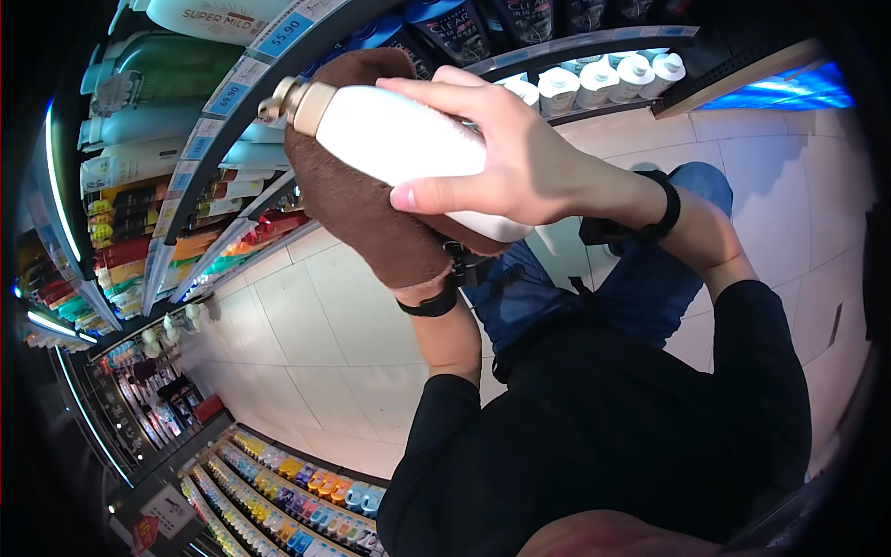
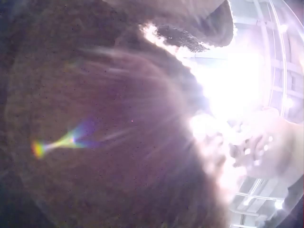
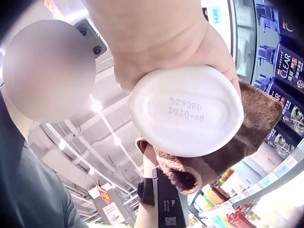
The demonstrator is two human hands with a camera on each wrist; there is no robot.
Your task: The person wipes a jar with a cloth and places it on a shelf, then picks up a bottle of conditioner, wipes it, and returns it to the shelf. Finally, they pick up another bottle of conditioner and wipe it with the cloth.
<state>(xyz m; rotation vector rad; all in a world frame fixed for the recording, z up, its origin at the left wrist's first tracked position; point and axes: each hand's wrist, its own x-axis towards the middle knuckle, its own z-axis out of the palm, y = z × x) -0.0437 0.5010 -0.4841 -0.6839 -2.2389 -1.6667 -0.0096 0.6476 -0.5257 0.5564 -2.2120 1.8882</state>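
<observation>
A white bottle with a beige and gold cap lies tilted in my right hand, fingers over its far side and thumb on its near side. Brown fluffy cloth covers my left hand completely, beneath and beside the bottle; the finger pose there is hidden. The right wrist view shows the bottle's base with printed characters, and the cloth behind it. In the left wrist view, the cloth fills most of the picture under strong glare.
Shelves of bottles with a price rail run along the left. Dark blue bottles and white bottles stand at the top. Another shelf of colourful goods is at the bottom left. Pale floor tiles lie below the arms.
</observation>
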